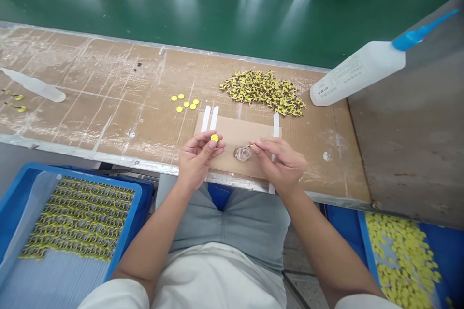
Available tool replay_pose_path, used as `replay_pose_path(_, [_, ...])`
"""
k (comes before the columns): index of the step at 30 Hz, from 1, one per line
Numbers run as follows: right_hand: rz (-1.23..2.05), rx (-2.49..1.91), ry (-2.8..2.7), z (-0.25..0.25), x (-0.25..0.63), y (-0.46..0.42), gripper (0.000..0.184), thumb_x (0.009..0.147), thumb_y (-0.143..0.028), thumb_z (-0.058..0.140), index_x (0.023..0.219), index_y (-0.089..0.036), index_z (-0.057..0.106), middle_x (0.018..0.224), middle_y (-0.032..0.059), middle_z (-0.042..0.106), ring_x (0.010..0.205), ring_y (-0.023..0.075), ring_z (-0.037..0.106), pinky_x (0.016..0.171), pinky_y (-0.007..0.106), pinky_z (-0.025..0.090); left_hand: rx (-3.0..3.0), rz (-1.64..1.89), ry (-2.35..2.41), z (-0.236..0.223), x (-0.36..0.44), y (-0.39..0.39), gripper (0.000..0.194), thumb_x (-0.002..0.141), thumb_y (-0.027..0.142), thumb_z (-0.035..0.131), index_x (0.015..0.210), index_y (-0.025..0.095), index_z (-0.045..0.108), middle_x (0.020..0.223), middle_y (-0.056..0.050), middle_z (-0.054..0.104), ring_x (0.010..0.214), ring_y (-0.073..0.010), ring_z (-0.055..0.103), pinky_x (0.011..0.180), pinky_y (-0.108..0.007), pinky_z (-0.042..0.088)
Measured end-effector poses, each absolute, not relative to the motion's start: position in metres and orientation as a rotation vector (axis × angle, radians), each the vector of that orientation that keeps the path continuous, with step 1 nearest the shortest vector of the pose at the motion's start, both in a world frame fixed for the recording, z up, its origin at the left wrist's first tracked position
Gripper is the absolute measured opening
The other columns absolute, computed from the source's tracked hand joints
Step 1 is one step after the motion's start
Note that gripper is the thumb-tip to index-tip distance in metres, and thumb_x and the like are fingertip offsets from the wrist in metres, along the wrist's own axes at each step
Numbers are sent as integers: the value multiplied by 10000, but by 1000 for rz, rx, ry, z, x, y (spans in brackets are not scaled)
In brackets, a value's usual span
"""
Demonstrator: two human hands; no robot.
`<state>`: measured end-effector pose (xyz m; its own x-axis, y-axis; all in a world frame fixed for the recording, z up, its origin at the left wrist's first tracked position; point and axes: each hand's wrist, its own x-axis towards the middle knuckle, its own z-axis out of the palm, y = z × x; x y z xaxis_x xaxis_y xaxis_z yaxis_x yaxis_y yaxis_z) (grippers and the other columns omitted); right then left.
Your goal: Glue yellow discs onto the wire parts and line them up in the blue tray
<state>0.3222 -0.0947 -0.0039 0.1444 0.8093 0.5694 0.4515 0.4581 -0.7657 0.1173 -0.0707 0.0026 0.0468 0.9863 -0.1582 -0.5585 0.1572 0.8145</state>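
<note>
My left hand (197,158) pinches a round yellow disc (214,138) between thumb and fingers, its flat face turned up. Over the cardboard sheet (235,128), my right hand (281,160) is closed on a thin, tiny piece; only a yellowish tip shows, and its kind is hard to make out. That tip is at the edge of a small clear round dish (242,154) between my hands. Several loose yellow discs (186,104) lie beyond my left hand. Farther back rests a heap of small yellow and dark pieces (263,89).
A white bottle (357,72) with a blue nozzle leans at the right by a grey panel (409,145). Blue trays stand below: rows of yellow-dark pieces (83,215) left, many yellow discs (404,256) right. A green surface (174,9) runs behind the bench.
</note>
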Motion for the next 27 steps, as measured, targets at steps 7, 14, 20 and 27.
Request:
replay_pose_path(7, [358,-1168,-1557,3,321,-93,154,909,-260,741,1013,-364,787,911,0,794,775,225,704,738,424,620,641,1315,857,0,116,-72,318,733,312,912,1010,211,793,1061,-62,779,882,-147,759,844,-232,607])
replay_pose_path(14, [316,-1130,-1597,1,321,-91,132,902,-241,749,1009,-305,790,910,17,798,700,206,675,670,402,594,583,1344,811,1,116,-70,310,720,277,919,996,224,789,1003,-35,789,842,-118,759,790,-182,603])
replay_pose_path(20, [250,-1029,-1643,0,320,-89,276,886,-141,759,1099,-317,773,923,16,797,700,193,665,659,386,574,582,1335,823,1,117,-70,329,701,270,925,999,215,797,1030,-54,790,863,-129,759,808,-190,602])
replay_pose_path(27, [253,-1034,-1648,-2,321,-90,292,880,-124,763,1098,-318,776,927,16,797,708,191,662,670,387,570,606,1316,808,-2,115,-71,321,737,276,902,1032,209,794,1059,-66,783,869,-129,756,811,-196,603])
